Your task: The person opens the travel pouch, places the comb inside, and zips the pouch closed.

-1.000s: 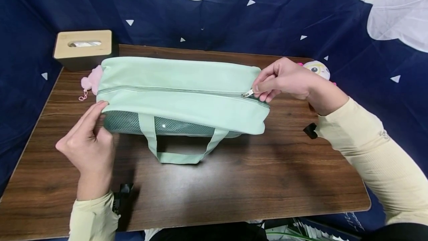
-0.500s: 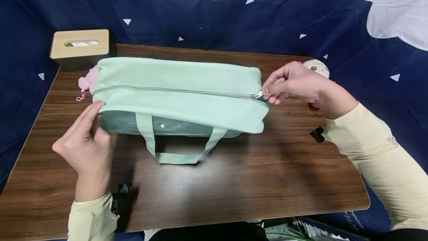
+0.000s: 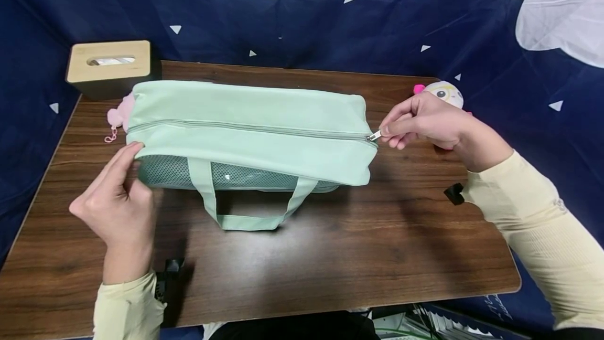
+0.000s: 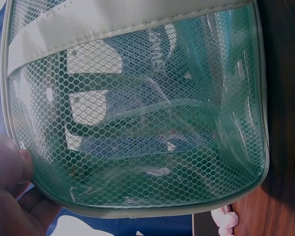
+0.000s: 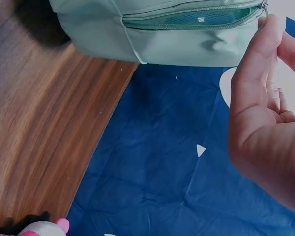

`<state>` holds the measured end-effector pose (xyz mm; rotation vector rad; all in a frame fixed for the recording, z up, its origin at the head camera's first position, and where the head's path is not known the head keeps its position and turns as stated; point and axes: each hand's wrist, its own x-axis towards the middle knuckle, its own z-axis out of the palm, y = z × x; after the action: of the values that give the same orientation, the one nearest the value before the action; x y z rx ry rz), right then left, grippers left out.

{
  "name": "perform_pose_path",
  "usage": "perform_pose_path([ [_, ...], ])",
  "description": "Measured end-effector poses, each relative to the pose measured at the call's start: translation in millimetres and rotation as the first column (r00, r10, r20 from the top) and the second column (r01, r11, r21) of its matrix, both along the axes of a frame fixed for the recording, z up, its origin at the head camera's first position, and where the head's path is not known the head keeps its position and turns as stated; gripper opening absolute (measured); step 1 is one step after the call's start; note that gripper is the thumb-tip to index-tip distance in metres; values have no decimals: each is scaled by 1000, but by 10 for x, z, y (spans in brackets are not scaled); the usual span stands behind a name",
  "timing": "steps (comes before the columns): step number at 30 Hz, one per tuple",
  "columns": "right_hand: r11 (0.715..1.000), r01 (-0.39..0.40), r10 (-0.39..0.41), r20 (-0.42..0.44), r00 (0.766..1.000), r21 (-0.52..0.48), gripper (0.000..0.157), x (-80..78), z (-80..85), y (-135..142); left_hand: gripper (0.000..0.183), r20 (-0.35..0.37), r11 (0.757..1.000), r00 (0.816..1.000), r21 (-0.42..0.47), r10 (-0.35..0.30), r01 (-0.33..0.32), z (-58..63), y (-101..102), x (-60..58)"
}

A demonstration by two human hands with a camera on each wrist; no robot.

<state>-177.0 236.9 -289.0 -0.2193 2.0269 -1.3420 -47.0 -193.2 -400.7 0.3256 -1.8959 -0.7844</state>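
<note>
A mint-green bag (image 3: 255, 153) with a strap handle (image 3: 252, 223) lies on the table. My left hand (image 3: 120, 198) pinches its near left corner. At the bag's right end my right hand (image 3: 427, 122) pinches the metal zipper pull (image 3: 375, 136) between thumb and forefinger. The zipper's teeth (image 3: 255, 128) are joined to the left of the pull. In the right wrist view, a stretch of zipper past the pull gapes, with green mesh (image 5: 201, 18) showing inside. Clear plastic over a honeycomb mesh panel (image 4: 137, 147) fills the left wrist view.
A tissue box (image 3: 109, 67) with a wooden lid stands at the back left. Beside it a pink plush (image 3: 123, 113) with a chain pokes out behind the bag. A white and pink toy (image 3: 444, 93) sits behind my right hand. Dark blue cloth (image 3: 212, 14) hangs behind the table.
My right hand has drawn the zipper pull rightward to the bag's right end, joining more of the zipper. My left hand keeps its hold, and the whole view has shifted slightly.
</note>
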Motion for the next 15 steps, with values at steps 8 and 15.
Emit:
perform_pose_path([
  [8,999,26,-25,35,999,-30,22,-17,-100,87,24,-1,1000,1000,5,8,-8,13,-2,-1],
  [15,996,55,-52,46,998,-69,23,-7,-205,168,27,5,1000,1000,5,5,-5,0,3,-7],
])
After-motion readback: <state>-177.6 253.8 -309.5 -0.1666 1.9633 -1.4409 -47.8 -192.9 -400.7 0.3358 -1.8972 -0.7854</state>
